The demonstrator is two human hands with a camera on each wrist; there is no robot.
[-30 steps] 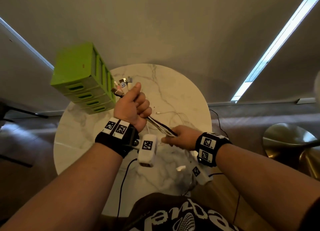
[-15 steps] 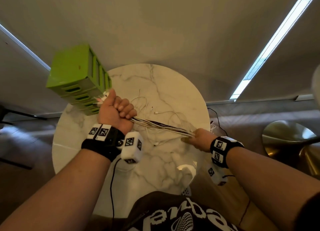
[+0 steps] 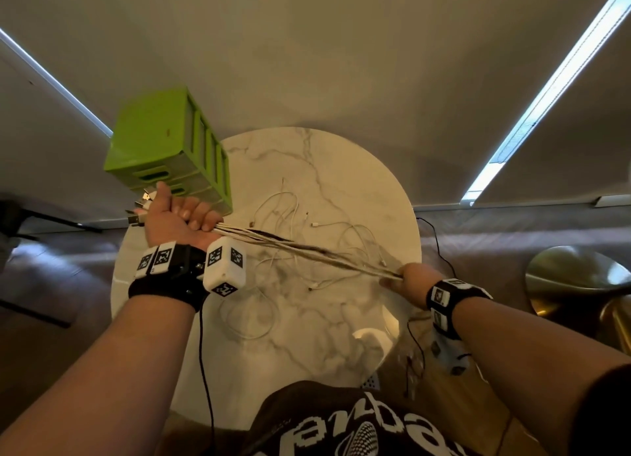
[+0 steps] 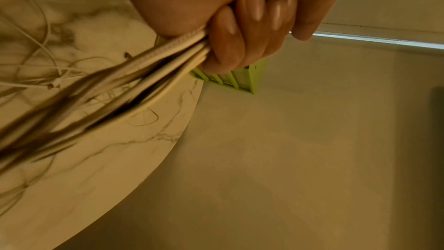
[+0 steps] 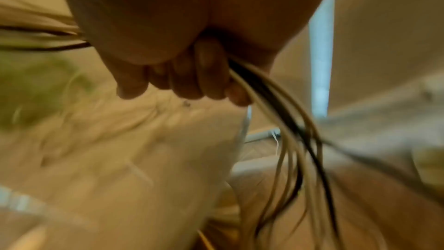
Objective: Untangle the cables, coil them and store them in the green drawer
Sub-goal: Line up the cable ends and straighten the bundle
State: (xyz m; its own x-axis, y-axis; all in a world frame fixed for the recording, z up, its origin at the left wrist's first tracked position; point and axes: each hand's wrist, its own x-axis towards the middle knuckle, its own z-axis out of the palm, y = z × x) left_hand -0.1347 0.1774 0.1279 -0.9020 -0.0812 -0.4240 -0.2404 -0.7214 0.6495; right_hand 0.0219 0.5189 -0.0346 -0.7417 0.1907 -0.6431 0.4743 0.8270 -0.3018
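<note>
Gripping cable bundle (image 3: 307, 249) taut between both hands, left hand (image 3: 174, 218) fisted, right hand (image 3: 408, 279) curled around it

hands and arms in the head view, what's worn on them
Both forearms are bare, with no sleeves. Each wrist carries a black band set with white square tags printed with black-and-white codes. A white boxy camera module, coded the same way, sits by the left hand, trailing a thin black cable. The right hand has a similar band and module.

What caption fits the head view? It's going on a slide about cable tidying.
Both hands, left hand and right hand, pull a cable bundle taut above a marble table beside the green drawer unit.
</note>
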